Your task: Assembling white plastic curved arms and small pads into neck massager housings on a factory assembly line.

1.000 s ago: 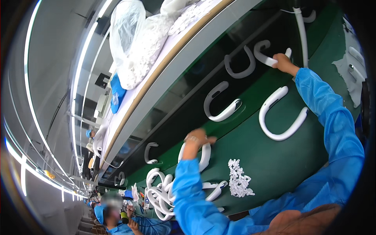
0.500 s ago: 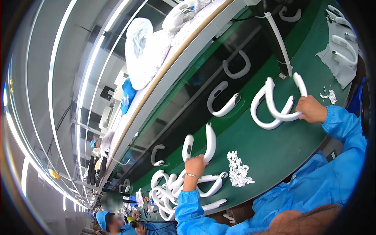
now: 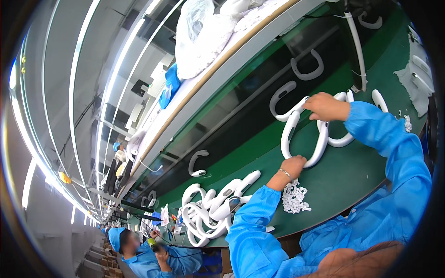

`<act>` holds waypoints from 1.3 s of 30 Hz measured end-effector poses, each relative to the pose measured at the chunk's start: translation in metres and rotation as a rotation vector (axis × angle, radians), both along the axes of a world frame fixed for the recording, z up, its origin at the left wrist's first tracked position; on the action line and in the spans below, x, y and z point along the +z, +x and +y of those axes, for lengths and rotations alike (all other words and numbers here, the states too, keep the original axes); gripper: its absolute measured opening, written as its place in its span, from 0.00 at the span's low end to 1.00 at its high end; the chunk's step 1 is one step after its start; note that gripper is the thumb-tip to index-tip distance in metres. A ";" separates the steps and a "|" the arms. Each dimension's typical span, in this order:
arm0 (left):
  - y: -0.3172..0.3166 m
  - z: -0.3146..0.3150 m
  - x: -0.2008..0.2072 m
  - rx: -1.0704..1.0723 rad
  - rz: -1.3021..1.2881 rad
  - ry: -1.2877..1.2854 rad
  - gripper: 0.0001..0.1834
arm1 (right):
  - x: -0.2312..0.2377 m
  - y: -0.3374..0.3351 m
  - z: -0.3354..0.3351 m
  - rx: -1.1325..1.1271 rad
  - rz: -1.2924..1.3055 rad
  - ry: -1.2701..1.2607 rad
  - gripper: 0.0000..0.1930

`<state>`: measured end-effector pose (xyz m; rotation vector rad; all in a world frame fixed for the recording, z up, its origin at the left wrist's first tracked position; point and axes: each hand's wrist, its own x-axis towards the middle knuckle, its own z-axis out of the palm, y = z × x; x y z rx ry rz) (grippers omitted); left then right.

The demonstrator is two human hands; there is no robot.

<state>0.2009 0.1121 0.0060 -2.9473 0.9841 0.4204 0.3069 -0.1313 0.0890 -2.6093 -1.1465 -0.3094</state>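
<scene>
My left hand (image 3: 293, 167) is closed on the curved bottom of a white U-shaped neckband (image 3: 318, 150), which stands with its two ends pointing away from me. My right hand (image 3: 327, 106) reaches over to the far side, its fingers closed at the end of a second white U-shaped neckband (image 3: 279, 110) on the dark strip. More white neckbands (image 3: 340, 141) stand to the right, partly hidden by my right hand and sleeve. Beside my left wrist is a pile of small white parts (image 3: 295, 198).
A heap of white neckbands (image 3: 208, 211) covers the left of the green table (image 3: 352, 178). Single neckbands (image 3: 308, 74) rest along the dark strip (image 3: 236, 111). A grey cloth (image 3: 412, 81) with neckbands is at far right. A post (image 3: 357, 51) rises behind. Another person (image 3: 153, 255) works at left.
My left hand has moved right from near the heap, bringing a neckband along. My right hand has let go of a neckband at the right and moved left to the one on the strip.
</scene>
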 end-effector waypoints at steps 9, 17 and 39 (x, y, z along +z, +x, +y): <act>-0.009 0.050 0.075 -0.013 0.164 -0.521 0.28 | -0.116 0.155 0.054 -0.088 0.146 -0.363 0.21; 0.057 0.309 0.119 1.052 -0.276 0.571 0.15 | 0.065 0.090 -0.013 0.035 0.124 -0.117 0.18; 0.145 0.362 0.048 0.683 -0.275 0.441 0.15 | -0.024 -0.146 -0.084 -0.427 -0.297 -0.096 0.17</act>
